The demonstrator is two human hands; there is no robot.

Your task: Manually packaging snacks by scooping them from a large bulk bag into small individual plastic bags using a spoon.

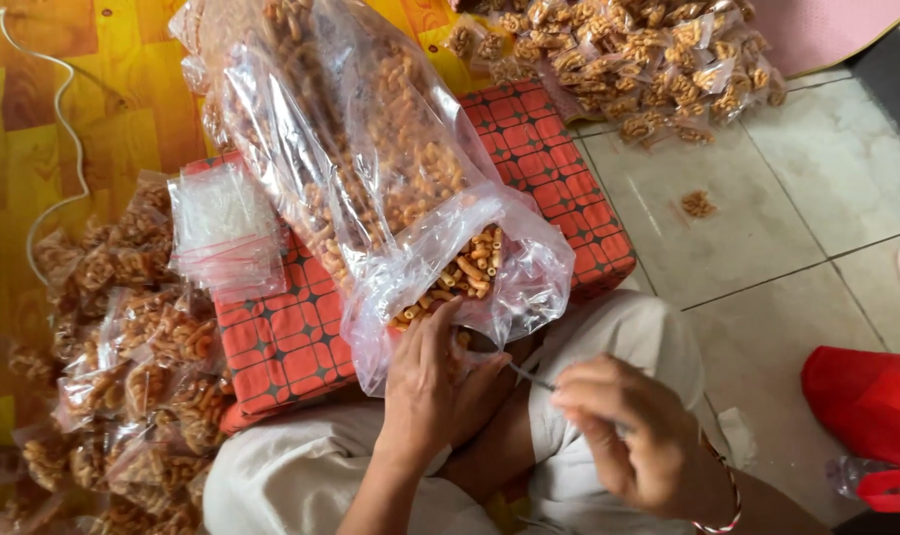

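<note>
Seen from above, a seated person's left hand [432, 381] is cupped at the mouth of a large clear bag of orange snack sticks [371, 168], which lies on a red patterned box [559, 178]. The right hand [633, 431] pinches closed on a thin metal tool [531, 376] beside it. Scooping small, steady handfuls with the bag mouth held wide should limit spills onto the tiled floor [817, 198].

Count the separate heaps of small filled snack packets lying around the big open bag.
2: one heap on the mat at the left, one heap at the top right beyond the red checked cushion. More may lie outside the view.
</note>
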